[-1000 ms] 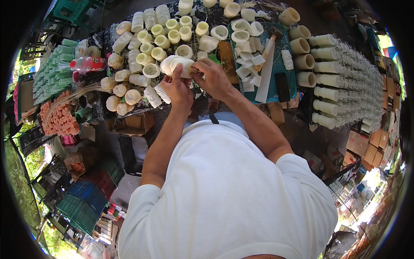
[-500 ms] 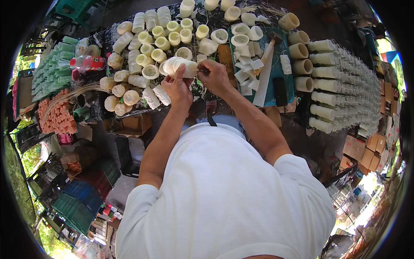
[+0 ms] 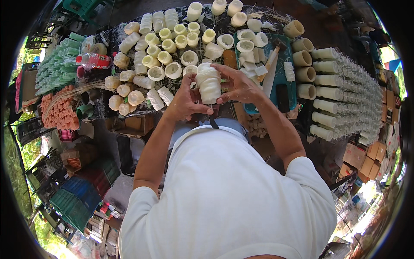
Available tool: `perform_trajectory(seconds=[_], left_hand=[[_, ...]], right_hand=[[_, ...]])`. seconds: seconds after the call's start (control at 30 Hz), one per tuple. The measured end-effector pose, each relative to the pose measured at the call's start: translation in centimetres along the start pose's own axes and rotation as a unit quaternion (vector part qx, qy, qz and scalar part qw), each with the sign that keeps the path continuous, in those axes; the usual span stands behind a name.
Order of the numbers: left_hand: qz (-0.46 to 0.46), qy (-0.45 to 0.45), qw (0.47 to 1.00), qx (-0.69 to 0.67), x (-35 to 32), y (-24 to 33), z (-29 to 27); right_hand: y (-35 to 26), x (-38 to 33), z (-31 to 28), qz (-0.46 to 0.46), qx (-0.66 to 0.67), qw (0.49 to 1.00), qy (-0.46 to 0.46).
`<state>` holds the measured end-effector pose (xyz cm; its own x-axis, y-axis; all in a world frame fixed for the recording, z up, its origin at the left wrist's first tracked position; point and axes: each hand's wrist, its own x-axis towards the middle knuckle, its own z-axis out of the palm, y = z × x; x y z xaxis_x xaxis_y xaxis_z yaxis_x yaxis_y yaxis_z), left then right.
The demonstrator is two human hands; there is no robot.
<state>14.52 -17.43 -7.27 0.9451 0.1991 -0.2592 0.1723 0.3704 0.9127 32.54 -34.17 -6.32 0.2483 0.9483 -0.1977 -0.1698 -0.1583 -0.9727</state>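
Note:
A cream pillar candle (image 3: 208, 84) with a wavy, ridged side stands upright between my hands above the table's front edge. A thin wick seems to hang from its lower end. My left hand (image 3: 184, 102) holds it from the left, thumb near the bottom. On the other side my right hand (image 3: 242, 88) grips it, with the forefinger at the top and the thumb low down. Just beyond are hollow cream wax cups (image 3: 173, 70) and small yellowish cups (image 3: 165, 57) with wicks. Lying left of my left hand are two ridged white candles (image 3: 155, 99).
A teal tray (image 3: 282, 52) at the right carries wax chunks, a hammer (image 3: 276, 44) and a dark phone-like slab (image 3: 282, 96). Farther right stand thick tubes (image 3: 306, 91) and stacked pale candles (image 3: 325, 105). A red-labelled bottle (image 3: 93, 61) lies at left beside green candles (image 3: 54, 64).
The candle has turned from lying sideways to upright. My right hand has moved from pinching near its end to holding its side, and my left hand has shifted lower.

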Motion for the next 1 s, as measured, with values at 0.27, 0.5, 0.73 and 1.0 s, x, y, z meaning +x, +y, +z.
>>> perform_trajectory(seconds=[0.27,0.5,0.73,1.0], left_hand=[[0.037,0.067,0.993,0.088,-0.3,-0.4,1.7],[0.004,0.109,0.994,-0.018,0.2,-1.9,2.0],[0.062,0.101,0.981,0.155,1.5,-5.9,0.5],[0.003,0.11,0.937,0.332,1.7,-6.2,2.0]], right_hand=[[2.2,-1.3,2.0,-0.029,0.02,0.996,0.082],[2.0,-1.1,2.0,-0.038,-0.134,0.981,0.133],[2.7,-2.1,2.3,-0.014,-0.194,0.966,0.172],[7.5,-3.3,3.4,-0.058,-0.186,0.936,0.293]])
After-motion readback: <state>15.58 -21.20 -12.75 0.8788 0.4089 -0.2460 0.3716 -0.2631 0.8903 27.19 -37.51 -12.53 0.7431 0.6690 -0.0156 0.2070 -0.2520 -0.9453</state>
